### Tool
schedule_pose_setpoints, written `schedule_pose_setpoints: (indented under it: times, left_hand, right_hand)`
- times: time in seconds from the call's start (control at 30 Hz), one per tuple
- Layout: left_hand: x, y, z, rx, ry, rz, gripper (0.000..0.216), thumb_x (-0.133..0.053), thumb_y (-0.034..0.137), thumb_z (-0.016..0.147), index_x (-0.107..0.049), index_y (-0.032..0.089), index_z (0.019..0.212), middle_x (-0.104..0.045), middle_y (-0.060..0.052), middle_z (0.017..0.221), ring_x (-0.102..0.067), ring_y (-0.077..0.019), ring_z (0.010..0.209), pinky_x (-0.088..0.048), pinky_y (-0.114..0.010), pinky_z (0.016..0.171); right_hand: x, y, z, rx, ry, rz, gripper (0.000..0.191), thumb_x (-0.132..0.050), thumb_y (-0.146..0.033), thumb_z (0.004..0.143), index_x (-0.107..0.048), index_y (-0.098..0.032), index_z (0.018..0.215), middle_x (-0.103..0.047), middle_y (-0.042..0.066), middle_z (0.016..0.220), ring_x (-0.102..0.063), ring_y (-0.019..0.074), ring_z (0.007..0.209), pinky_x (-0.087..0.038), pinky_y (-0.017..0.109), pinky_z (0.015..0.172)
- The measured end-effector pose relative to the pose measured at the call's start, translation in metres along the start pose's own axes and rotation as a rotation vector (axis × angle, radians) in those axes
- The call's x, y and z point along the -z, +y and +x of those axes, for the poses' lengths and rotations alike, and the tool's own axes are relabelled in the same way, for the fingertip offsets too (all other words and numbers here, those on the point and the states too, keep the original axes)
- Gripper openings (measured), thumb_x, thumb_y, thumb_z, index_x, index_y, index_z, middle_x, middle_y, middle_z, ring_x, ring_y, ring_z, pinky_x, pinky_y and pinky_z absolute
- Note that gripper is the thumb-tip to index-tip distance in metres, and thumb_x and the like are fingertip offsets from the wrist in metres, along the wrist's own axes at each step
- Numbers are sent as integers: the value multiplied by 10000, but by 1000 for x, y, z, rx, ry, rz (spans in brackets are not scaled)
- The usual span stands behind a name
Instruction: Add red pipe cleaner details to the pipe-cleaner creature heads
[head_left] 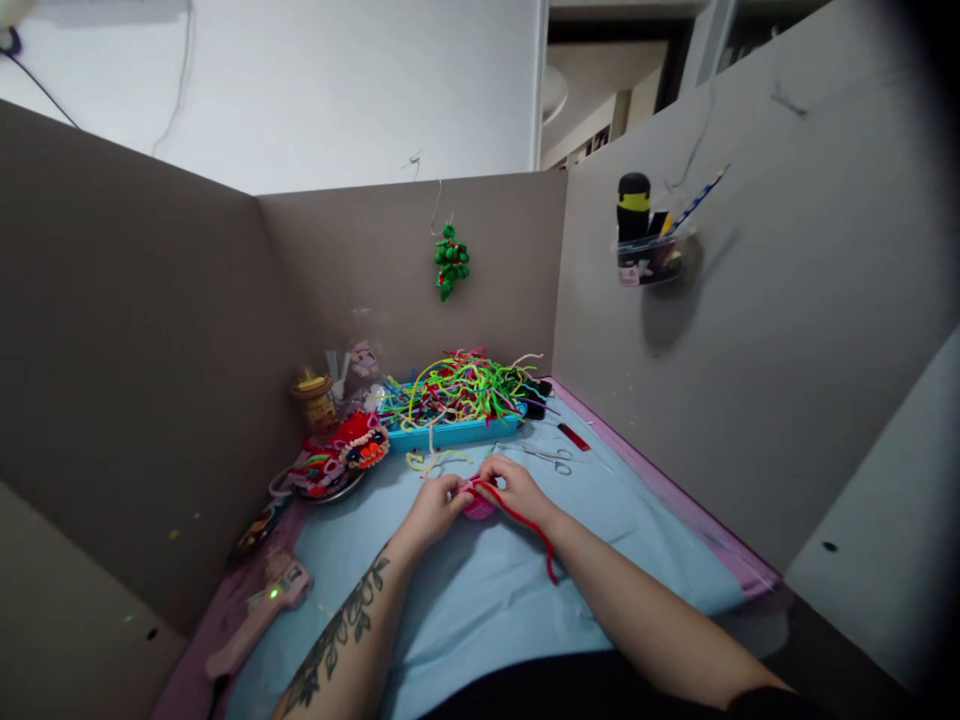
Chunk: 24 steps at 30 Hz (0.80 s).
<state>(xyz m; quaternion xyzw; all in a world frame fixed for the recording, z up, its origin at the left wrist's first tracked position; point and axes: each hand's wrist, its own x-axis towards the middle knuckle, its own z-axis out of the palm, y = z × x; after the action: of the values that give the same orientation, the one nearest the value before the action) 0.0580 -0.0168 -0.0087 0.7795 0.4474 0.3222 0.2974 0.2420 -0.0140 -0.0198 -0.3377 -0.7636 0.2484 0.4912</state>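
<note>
Both hands meet over the middle of the blue cloth. My left hand (438,510) is closed, its thumb and fingers pinching a small pink craft piece (478,508) from the left. My right hand (513,488) pinches a red pipe cleaner (525,520) against the top of that piece. The pipe cleaner's loose end trails down over the right wrist toward the cloth. Fingers cover part of the pink piece, so its full shape is hidden. Just beyond the hands lie a few pale yellow pipe cleaners (442,460).
A blue tray (457,432) heaped with pipe cleaners stands behind the hands. Scissors (559,462) lie to the right. At left are a dish of finished pieces (330,490), a jar (313,400) and a pink glue gun (259,615). Grey panels (495,250) enclose the table.
</note>
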Motion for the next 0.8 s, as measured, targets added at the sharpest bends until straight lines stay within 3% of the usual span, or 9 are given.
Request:
schedule_pose_setpoints:
  times: [0.17,0.37,0.53,0.67,0.8]
  left_hand:
    - [-3,3,-1,-15,37,16,174,-549,284,757,-622,160,660,-622,-8,642,-540,-166,649,-397,-269,647]
    - [-9,5,-2,43,168,-68,158,-612,264,710,-691,157,796,-706,-49,741,-629,-199,692,-455,-295,662]
    - [-10,10,-4,43,209,-31,135,-624,246,704,-737,190,750,-736,-53,741,-649,-218,698,-461,-322,683]
    - [-10,11,-3,99,170,-120,167,-655,307,690,-735,161,712,-721,-49,687,-631,-209,654,-457,-306,637]
    - [-10,8,-2,141,42,-353,304,-695,420,672,-722,118,683,-673,-41,607,-577,-167,574,-428,-265,554]
  right_hand:
    - [-4,3,-1,-69,42,-25,236,-624,-388,798,-575,-188,684,-562,5,695,-513,150,667,-422,266,628]
    - [-7,3,-1,-106,73,-61,201,-628,-326,784,-563,-185,655,-556,-6,663,-507,146,643,-403,255,604]
    - [-7,1,-1,-125,83,-83,196,-632,-325,786,-582,-188,653,-581,0,667,-523,159,665,-404,265,622]
    - [-6,-2,-1,-159,75,-54,140,-616,-233,773,-597,-186,643,-595,0,668,-531,159,678,-409,267,636]
    - [-6,-4,-1,-180,96,15,123,-599,-164,745,-615,-184,626,-612,-1,666,-547,160,687,-420,274,676]
